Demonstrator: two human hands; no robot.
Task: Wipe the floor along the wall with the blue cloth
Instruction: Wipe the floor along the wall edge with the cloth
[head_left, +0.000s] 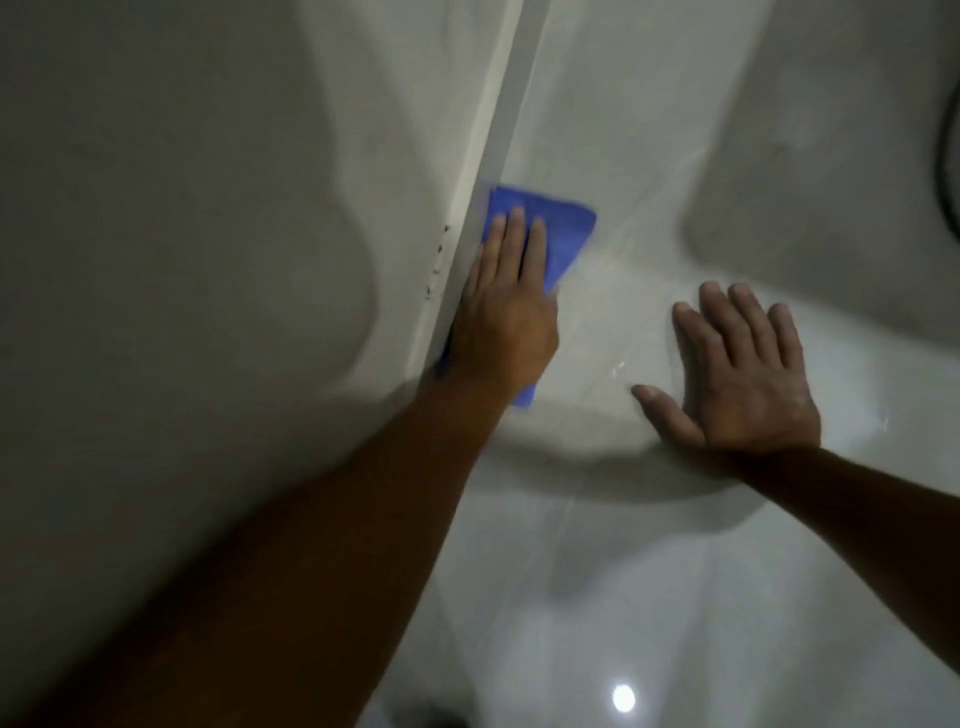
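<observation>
My left hand flat, fingers extended, pressing blue cloth on floor against wall. Right hand splayed flat on floor, holding nothing.

- Left hand: bare, no glove, ring or watch visible; fingers long, nails short.
- Left forearm: bare along its whole visible length, no sleeve or cuff in view; lies largely in shadow.
- Right hand: bare, no ring or band; knuckle creases visible.
- Right forearm: bare to the frame edge, no sleeve visible.
</observation>
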